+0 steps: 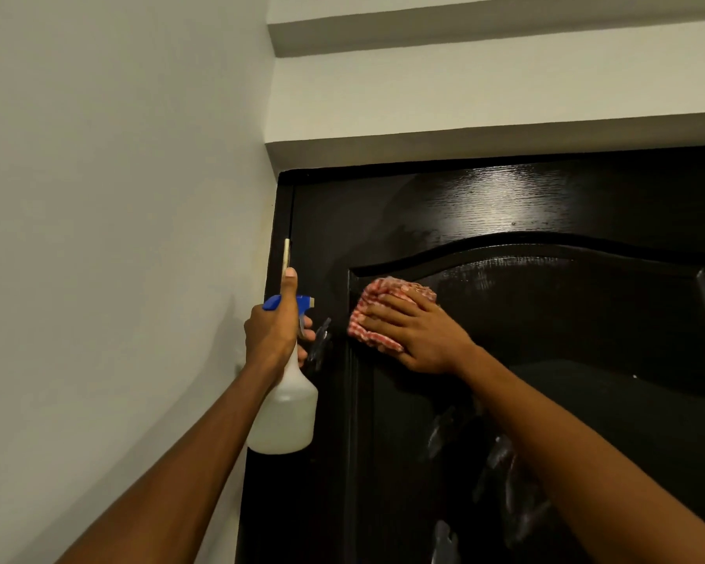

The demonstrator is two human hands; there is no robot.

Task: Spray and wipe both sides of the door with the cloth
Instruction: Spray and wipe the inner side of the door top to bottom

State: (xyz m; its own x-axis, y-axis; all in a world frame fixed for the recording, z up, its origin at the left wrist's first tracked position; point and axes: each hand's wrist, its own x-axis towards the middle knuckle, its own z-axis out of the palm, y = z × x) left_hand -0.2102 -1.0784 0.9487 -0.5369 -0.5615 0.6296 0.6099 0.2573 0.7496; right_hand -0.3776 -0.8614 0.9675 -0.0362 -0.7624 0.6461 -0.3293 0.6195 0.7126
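A glossy black door (546, 205) with a raised arched panel fills the right half of the view, wet streaks shining near its top. My right hand (416, 335) presses a folded red-and-white checked cloth (373, 319) flat against the panel's upper left corner, fingers straight. My left hand (275, 327) grips the neck of a white spray bottle (285, 409) with a blue trigger head, held upright just left of the panel, nozzle toward the door and fingers curled at the trigger.
A pale wall (119, 238) runs along the left, meeting the black door frame (279, 221). A white lintel and ceiling step (465, 132) sit above the door. A brass hinge (286, 254) shows on the frame above my left thumb.
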